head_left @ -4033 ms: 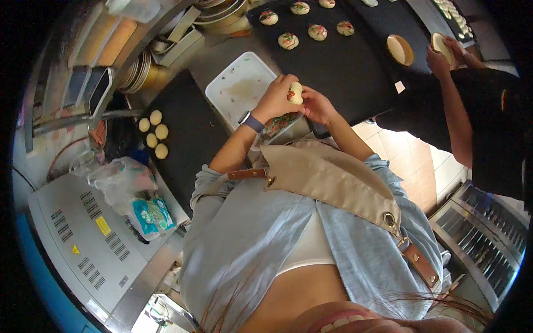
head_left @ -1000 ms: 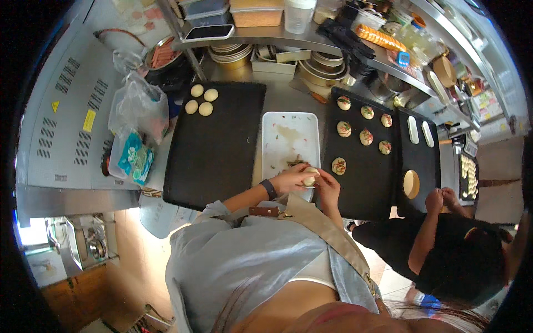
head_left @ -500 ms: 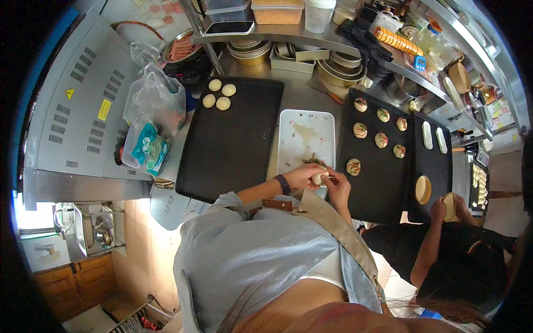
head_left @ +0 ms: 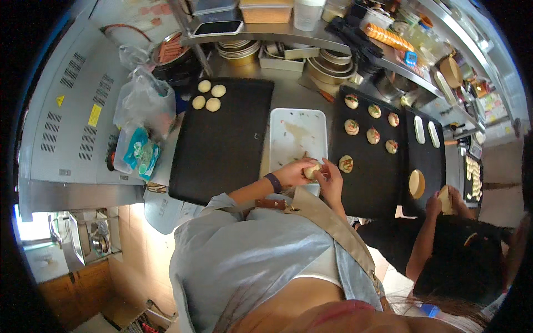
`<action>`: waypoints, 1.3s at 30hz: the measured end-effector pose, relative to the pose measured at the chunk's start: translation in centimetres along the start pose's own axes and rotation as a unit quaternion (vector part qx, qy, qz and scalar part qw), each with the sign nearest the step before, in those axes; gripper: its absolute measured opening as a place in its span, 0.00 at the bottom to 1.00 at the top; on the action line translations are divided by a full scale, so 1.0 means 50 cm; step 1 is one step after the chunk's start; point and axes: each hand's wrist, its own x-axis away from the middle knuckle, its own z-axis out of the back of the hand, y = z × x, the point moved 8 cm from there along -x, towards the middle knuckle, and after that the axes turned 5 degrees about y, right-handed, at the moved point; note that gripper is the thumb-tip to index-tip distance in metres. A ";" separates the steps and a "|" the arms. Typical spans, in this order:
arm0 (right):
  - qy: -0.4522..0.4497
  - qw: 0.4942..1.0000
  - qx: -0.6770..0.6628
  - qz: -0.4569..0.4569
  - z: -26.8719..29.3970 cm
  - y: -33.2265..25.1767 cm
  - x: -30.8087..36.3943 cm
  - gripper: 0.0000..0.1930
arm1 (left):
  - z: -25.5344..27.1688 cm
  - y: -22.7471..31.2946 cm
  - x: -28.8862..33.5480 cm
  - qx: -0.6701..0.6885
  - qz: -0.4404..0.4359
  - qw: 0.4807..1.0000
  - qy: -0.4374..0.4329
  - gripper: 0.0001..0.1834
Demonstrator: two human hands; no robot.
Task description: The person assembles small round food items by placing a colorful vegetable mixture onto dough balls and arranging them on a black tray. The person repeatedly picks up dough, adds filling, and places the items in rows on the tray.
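A pale dough ball point(head_left: 312, 170) is held between my two hands above the near end of a white tray point(head_left: 277, 145). My left hand point(head_left: 292, 173) cups it from the left, its fingers curled around it. On the other side, the fingers of my right hand point(head_left: 331, 178) pinch at its edge. Wet smears and scattered dark green bits lie on the white tray. To the right, a black baking tray point(head_left: 369, 183) carries several dough balls topped with red and green filling. Several plain dough balls point(head_left: 212, 104) sit at the far left corner of another black baking tray point(head_left: 219, 152).
At the far right a co-worker's hands point(head_left: 440, 201) hold a pale piece beside a tray with a round mould point(head_left: 416, 184). A spatula point(head_left: 325, 95) lies behind the white tray. A steel shelf point(head_left: 266, 34) overhangs the back; plastic bags point(head_left: 145, 102) stand left.
Both hands stay on the dough ball, and their fingers have shifted around it. The green bits seen above it are now mostly out of sight. The whole view has shifted slightly.
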 end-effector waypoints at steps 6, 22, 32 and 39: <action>-0.047 0.995 -0.013 -0.088 -0.008 0.041 0.008 0.19 | -0.030 0.019 0.033 0.229 0.171 0.957 0.049 0.21; 0.007 0.999 -0.044 -0.008 0.020 -0.047 -0.004 0.13 | -0.052 0.071 0.045 0.269 0.171 0.946 0.062 0.19; -0.011 0.999 0.008 0.032 0.009 -0.020 -0.005 0.07 | -0.051 0.048 0.061 0.261 0.229 0.935 0.070 0.16; -0.068 0.989 -0.126 -0.043 -0.033 -0.016 0.013 0.18 | 0.035 0.028 0.055 -0.144 0.023 0.988 0.047 0.17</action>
